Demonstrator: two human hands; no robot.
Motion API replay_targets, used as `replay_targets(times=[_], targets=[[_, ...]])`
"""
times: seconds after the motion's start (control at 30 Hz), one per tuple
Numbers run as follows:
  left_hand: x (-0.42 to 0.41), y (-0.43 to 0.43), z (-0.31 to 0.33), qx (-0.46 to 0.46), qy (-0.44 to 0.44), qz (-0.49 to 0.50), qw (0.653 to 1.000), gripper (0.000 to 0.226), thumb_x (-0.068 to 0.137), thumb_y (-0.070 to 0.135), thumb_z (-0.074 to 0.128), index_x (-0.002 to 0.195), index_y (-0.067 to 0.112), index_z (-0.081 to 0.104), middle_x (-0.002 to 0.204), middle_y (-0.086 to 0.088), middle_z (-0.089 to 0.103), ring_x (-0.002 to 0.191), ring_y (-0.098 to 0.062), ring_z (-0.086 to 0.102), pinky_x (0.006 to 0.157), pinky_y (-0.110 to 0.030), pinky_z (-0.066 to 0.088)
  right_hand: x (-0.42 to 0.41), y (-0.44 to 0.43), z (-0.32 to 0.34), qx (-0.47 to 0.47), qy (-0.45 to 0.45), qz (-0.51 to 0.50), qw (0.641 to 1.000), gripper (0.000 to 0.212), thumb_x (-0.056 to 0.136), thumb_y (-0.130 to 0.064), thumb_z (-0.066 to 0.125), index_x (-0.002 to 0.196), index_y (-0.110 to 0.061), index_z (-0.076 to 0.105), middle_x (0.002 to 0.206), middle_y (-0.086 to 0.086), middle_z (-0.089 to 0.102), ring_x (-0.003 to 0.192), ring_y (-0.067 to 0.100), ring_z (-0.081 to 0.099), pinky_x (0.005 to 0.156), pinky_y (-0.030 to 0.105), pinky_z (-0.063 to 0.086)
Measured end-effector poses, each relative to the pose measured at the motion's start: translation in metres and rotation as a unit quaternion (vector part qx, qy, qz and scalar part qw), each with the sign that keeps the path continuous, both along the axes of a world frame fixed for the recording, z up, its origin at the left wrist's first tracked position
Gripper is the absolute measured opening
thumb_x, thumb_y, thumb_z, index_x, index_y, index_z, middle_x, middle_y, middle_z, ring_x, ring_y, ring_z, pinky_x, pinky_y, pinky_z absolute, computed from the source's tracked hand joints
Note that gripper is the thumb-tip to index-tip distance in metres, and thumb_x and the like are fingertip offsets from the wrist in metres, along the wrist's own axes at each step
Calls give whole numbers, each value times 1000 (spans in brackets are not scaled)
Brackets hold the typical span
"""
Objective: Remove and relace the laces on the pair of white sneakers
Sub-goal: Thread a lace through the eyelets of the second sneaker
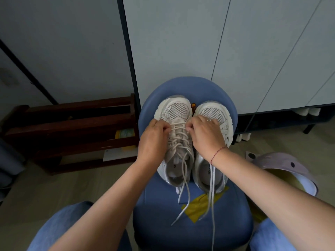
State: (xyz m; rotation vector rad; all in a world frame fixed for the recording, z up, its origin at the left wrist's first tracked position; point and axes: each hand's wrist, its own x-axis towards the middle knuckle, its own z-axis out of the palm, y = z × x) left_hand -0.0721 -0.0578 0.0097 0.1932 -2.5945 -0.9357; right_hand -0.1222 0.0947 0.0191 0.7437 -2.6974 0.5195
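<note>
The padded blue chair seat in front of my knees carries both shoes side by side, touching, toes pointing away from me. The white mesh-toed left sneaker still has its cream lace criss-crossed through the eyelets, with the loose ends trailing off the heel onto a yellow patch on the seat. The matching white right sneaker sits half under my wrist, and its own long white lace hangs straight down over the seat's front edge.

To my left, a dark wooden rack holds a yellow-green packet and a white sheet. At my right stands a lilac rounded container with something yellowish inside; it may be a bin, but I can't tell for sure.

My left hand has its fingers curled in, pinching the cream lace at the crossings nearest the toe. My right hand, which has a ring on one finger and a red string round the wrist, pinches the same lace from the other side and lies across the right sneaker.
</note>
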Motion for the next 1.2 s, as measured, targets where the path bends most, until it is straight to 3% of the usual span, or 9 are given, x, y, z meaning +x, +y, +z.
replay_targets(times=[0.1, 0.23, 0.37, 0.6, 0.8, 0.9, 1.0, 1.2], targets=[[3, 1, -1, 7, 41, -29, 999, 7, 96, 15, 62, 98, 10, 67, 97, 4, 58, 86, -14, 58, 73, -28, 45, 1, 2, -4, -61, 22, 12, 998, 4, 90, -18, 60, 87, -15, 62, 85, -9, 54, 86, 18, 56, 81, 32, 31], [3, 0, -5, -4, 79, -88, 993, 6, 87, 13, 72, 89, 11, 67, 85, 8, 56, 74, -9, 54, 67, -27, 45, 3, 5, -4, -94, 25, 54, 994, 10, 77, -17, 75, 83, -16, 67, 78, -13, 49, 75, 14, 53, 74, 31, 31], [0, -7, -6, -40, 77, -150, 985, 15, 86, 21, 75, 99, 13, 77, 88, 0, 61, 77, -10, 57, 65, -19, 42, 1, 3, -3, -97, 1, 68, 993, 13, 76, -17, 77, 90, -17, 75, 81, -7, 58, 77, 16, 56, 79, 37, 38], [2, 0, -3, -84, 63, -134, 985, 10, 89, 14, 71, 96, 9, 77, 89, -3, 61, 79, -16, 58, 67, -26, 42, 4, -6, 1, -17, 6, 38, 999, 10, 87, -17, 65, 91, -15, 73, 91, 1, 63, 89, 24, 58, 78, 31, 26], [7, -4, -4, 114, -27, -29, 993, 7, 96, 15, 61, 89, 16, 64, 90, 5, 60, 78, -4, 53, 66, -7, 40, 9, 2, 0, 6, 9, -13, 1000, 13, 96, -21, 48, 99, -20, 60, 103, -7, 54, 99, 16, 52, 83, 29, 24], [8, -1, -8, 225, -64, 13, 972, 12, 97, 15, 60, 86, 16, 65, 84, 4, 63, 75, -6, 56, 70, -14, 45, 8, 8, -2, 13, -3, -42, 999, 13, 96, -21, 46, 98, -24, 58, 97, -13, 45, 100, 14, 50, 78, 27, 18], [5, 0, -12, 363, -94, 46, 926, 17, 98, 16, 59, 83, 15, 66, 80, -1, 64, 76, -16, 59, 80, -36, 53, 8, 10, -4, 15, -6, -67, 998, 12, 95, -22, 48, 97, -26, 59, 101, -11, 53, 99, 14, 52, 75, 27, 15], [2, 1, -13, 407, -115, 58, 904, 21, 99, 15, 58, 79, 11, 63, 67, 2, 55, 66, -12, 50, 70, -28, 46, 9, 12, -6, 20, -7, -79, 997, 13, 95, -24, 48, 100, -25, 60, 104, -7, 57, 99, 15, 53, 80, 29, 20]])
